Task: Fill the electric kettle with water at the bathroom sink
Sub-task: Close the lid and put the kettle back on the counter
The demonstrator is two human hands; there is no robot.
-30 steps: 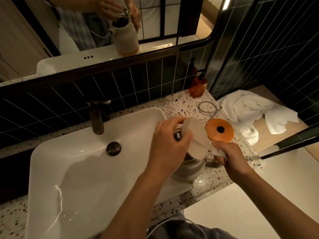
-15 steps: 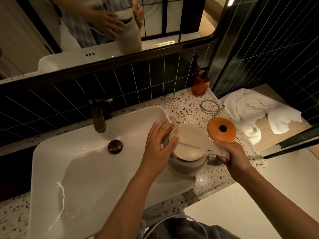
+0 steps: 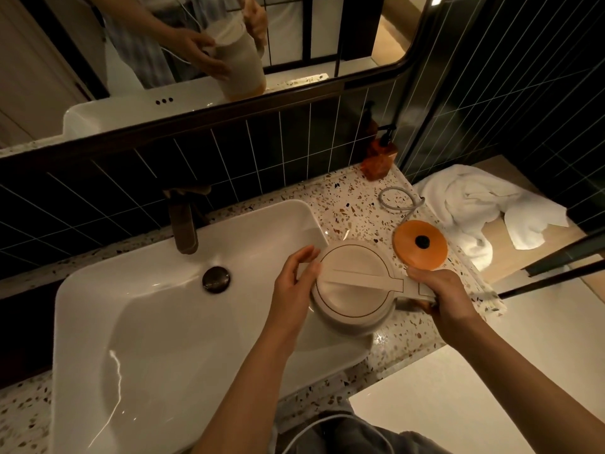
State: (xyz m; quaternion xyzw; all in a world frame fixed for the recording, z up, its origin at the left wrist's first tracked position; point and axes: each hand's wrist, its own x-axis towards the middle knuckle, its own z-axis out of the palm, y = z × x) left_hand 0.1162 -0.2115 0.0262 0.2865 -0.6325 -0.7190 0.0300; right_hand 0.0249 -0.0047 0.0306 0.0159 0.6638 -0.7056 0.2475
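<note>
The cream electric kettle [image 3: 352, 285] is held over the right rim of the white sink [image 3: 157, 322], its lid closed, so what it holds cannot be seen. The right hand [image 3: 442, 294] has its fingers wrapped around the handle, while the left hand [image 3: 294, 283] rests against the kettle's left side with fingers loosely spread on the body. The basin looks dry and holds nothing but its closed drain plug [image 3: 216, 279] below the dark faucet [image 3: 185, 224]. The orange kettle base [image 3: 420, 244] lies on the terrazzo counter [image 3: 347, 204], just beside the kettle. An amber soap dispenser [image 3: 379, 157] stands at the wall.
</note>
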